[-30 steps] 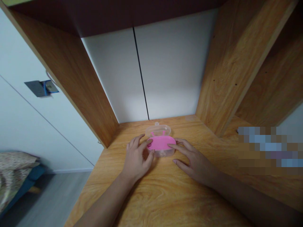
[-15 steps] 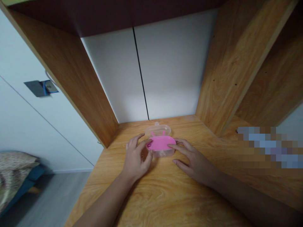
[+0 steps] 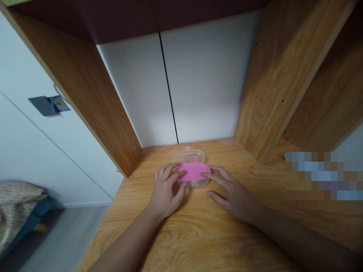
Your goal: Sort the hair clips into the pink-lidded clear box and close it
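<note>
While left hand [image 3: 167,190] arches over pink cover [image 3: 194,170], right hand [image 3: 234,192] rests opposite; both grips loosely spread.

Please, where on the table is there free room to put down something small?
The table is bare in front of the box, between the two forearms. Another patch lies between the right hand, the open lid and the wooden upright. It is crowded at the pink top, where both hands, the left hand too, have fingers.
</note>
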The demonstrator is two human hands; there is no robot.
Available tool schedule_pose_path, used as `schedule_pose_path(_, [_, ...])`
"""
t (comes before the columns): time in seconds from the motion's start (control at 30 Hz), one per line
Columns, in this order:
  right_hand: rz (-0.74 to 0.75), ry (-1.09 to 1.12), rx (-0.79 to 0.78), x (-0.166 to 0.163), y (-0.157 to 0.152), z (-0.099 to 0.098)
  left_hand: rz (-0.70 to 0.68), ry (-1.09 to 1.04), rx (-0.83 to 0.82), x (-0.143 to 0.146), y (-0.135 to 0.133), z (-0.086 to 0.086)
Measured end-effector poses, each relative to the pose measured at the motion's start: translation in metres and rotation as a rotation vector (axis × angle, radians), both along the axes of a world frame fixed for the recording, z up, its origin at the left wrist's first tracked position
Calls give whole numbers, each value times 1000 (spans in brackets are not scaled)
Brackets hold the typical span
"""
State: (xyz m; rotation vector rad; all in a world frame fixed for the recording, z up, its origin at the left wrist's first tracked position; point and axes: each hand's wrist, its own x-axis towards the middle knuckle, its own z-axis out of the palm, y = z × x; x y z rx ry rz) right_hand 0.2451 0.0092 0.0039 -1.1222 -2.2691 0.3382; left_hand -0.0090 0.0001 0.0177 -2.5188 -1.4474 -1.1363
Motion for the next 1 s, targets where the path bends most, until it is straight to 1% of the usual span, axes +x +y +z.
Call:
schedule_pose_path(0.2, [0,1,2,0,-1,-1,-84,58,28,2,-4,8])
schedule_pose_path(0.53, [-7,3,5,0,0,-1,-158,52,13,0,-4,6])
schedule_pose_path(0.77, [3,1,-3,0,-1,1,-212,7,-1,1,-5,9])
schedule_pose_path(0.9, [2,2,7,0,0,-1,-227,-18,3,3,-6,9])
schedule_pose_path(1.0, [5,4,12,1,0,-2,-200,-18,5,2,-5,6])
